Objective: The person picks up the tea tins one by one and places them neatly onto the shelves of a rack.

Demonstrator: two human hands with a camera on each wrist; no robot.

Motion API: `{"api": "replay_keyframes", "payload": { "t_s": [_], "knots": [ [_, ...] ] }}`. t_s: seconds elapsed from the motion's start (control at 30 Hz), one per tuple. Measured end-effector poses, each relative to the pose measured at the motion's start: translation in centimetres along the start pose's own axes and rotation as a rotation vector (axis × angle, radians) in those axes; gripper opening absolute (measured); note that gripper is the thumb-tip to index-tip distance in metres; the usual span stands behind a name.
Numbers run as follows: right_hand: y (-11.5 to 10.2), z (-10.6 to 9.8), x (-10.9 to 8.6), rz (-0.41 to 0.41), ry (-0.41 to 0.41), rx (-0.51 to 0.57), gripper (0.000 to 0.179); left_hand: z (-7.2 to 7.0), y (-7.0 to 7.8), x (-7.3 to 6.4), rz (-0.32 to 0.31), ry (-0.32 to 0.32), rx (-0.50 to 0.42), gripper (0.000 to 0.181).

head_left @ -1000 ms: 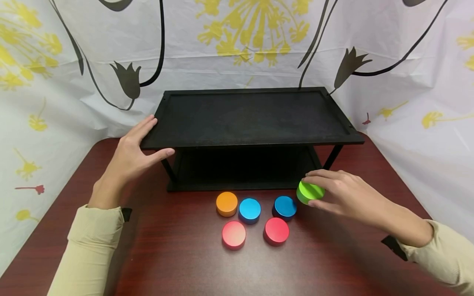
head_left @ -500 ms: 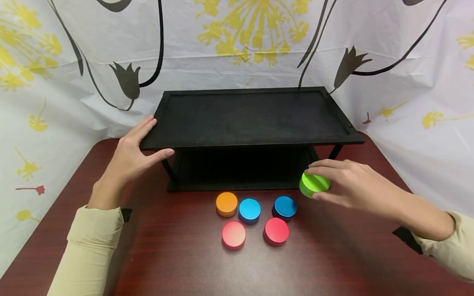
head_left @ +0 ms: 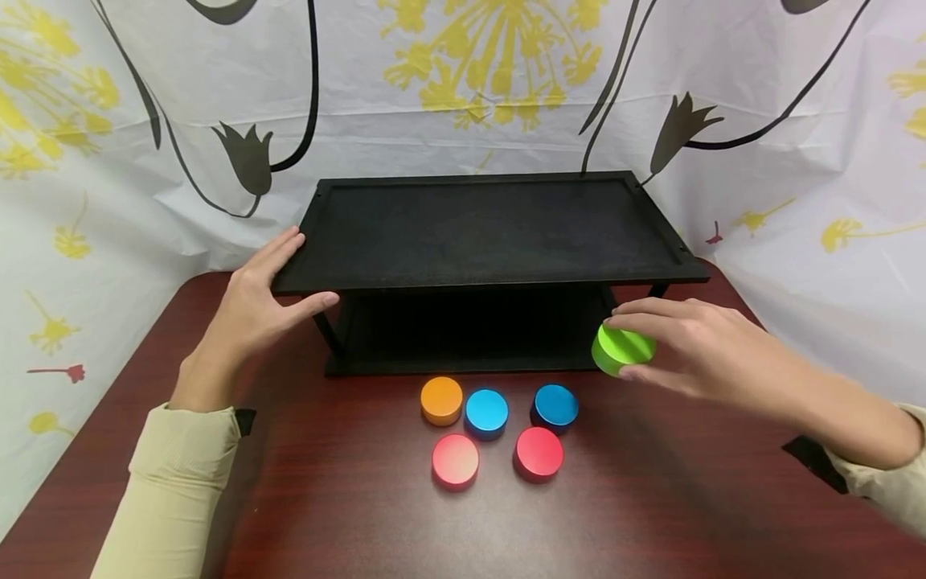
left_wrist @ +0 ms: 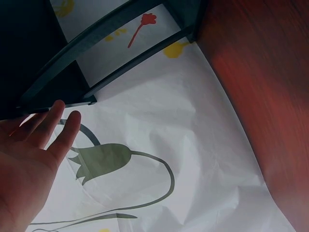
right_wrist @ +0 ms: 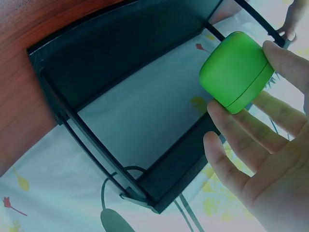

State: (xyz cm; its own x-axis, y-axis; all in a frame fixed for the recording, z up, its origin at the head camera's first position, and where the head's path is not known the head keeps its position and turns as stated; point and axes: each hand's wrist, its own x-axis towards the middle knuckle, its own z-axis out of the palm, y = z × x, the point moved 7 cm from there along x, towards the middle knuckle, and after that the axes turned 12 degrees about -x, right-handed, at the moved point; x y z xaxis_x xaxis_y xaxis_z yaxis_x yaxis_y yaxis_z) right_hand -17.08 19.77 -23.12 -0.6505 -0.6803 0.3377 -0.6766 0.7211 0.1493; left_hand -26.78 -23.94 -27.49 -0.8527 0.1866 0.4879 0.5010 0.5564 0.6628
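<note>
My right hand (head_left: 694,342) pinches a green round container (head_left: 622,349) between thumb and fingers, held above the table near the front right corner of a black two-tier shelf (head_left: 477,233). In the right wrist view the green container (right_wrist: 235,72) shows a thin seam near one end. My left hand (head_left: 253,305) rests on the shelf's left edge, thumb spread along the front, fingers extended on top. Seen from the left wrist, the fingers (left_wrist: 65,135) lie against the black board's edge.
Before the shelf stand an orange round container (head_left: 441,400), a light blue one (head_left: 486,413), a dark blue one (head_left: 555,408), a pink-red one (head_left: 455,461) and a red one (head_left: 538,453). The dark red table (head_left: 347,498) meets a patterned white cloth (head_left: 810,241) behind.
My right hand has moved up and slightly right, lifting the green container away from beside the dark blue one. The left hand stays on the shelf edge.
</note>
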Motion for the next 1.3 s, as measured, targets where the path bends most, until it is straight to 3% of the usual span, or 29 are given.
{"api": "replay_keyframes", "payload": {
  "t_s": [0.2,0.63,1.3],
  "knots": [
    [0.3,-0.6,0.0,0.017,-0.005,-0.014,0.054,-0.1,0.1,-0.1,0.001,0.007,-0.004,0.086],
    [1.2,-2.2,0.3,0.002,0.085,-0.026,0.061,0.0,0.1,-0.1,-0.012,-0.006,0.003,0.086],
    [2.5,-3.6,1.2,0.026,0.139,-0.004,0.054,0.0,0.1,-0.2,0.008,0.015,-0.007,0.085]
  ]
}}
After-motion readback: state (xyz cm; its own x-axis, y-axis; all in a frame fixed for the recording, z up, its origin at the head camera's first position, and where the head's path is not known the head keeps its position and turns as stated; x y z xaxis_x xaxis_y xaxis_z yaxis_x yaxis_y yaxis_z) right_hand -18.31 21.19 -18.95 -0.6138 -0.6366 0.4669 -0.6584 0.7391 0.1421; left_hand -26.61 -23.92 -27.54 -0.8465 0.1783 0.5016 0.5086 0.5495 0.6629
